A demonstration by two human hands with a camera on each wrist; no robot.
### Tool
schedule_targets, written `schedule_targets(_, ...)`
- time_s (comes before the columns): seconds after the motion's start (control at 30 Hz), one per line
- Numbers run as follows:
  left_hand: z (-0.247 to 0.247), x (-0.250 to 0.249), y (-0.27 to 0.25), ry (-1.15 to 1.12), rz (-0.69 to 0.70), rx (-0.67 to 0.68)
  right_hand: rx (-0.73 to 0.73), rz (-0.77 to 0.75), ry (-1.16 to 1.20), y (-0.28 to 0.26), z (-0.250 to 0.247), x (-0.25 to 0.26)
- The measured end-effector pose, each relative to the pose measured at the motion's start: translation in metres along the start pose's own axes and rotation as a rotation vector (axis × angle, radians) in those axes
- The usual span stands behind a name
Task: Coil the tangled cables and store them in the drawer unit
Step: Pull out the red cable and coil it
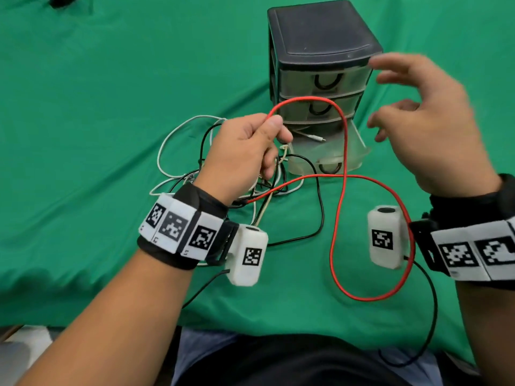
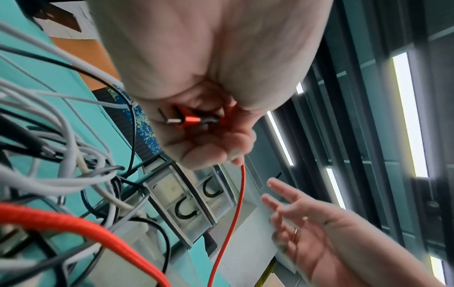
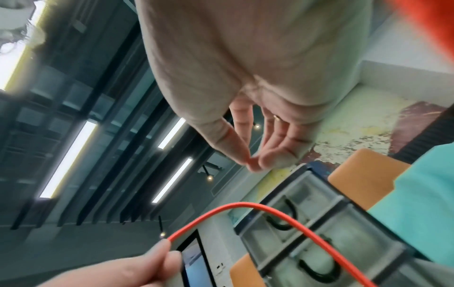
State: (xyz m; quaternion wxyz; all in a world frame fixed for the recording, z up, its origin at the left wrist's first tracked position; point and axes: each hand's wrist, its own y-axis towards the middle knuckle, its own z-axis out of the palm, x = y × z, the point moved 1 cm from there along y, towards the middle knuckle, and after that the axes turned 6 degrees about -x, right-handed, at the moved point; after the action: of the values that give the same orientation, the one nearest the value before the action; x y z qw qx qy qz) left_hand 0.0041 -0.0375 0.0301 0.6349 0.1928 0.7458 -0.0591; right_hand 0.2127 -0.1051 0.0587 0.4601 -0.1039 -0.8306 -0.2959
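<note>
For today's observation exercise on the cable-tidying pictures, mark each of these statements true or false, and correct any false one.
1. The left hand pinches the red cable. True.
2. The right hand grips the red cable too. False: its fingers are spread and hold nothing.
3. The bottom drawer of the drawer unit is pulled open. True.
4. The top drawer is also pulled out. False: it sits closed in the unit.
5. White and black cables lie tangled on the green cloth by the left hand. True.
6. The red cable is already coiled inside a drawer. False: it loops loosely over the cloth in front of the unit.
</note>
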Motion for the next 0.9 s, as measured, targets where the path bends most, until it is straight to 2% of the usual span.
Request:
schedule_targets(0.07,0.003,0.002,-0.001,-0.028,-0.012,-0.001,-0.028,-0.085,0.090,-0.006,0.001,0.015)
schedule_targets(0.17,0.010,0.003,-0.006,-0.050,-0.010,0.011,0.073,-0.156,0.121,-0.021,0.020,0.025)
schedule_targets(0.27,0.015,-0.002,-0.015,-0.116,0.024,0.071,0.200,-0.091,0.166,-0.032,0.041,0.014)
schedule_targets(0.37,0.015,-0.008,-0.020,-0.160,0.029,0.128,0.191,-0.061,0.202,-0.034,0.047,0.005)
schedule_targets(0.43,0.016,-0.005,-0.019,-0.045,0.059,0.123,0.159,-0.060,0.252,-0.031,0.045,0.006)
schedule_targets(0.5,0.021,0.005,-0.018,0.191,0.078,0.167,0.123,-0.060,0.283,-0.027,0.043,0.011)
schedule_targets(0.67,0.038,0.024,-0.030,0.610,-0.106,0.390,0.094,-0.033,0.364,-0.018,0.038,0.019)
schedule_targets(0.77,0.044,0.024,-0.031,0.771,-0.111,0.478,0.074,-0.008,0.419,-0.018,0.039,0.021)
schedule_targets(0.9,0.056,0.021,-0.031,0.837,-0.068,0.597,0.049,0.018,0.489,-0.016,0.039,0.026)
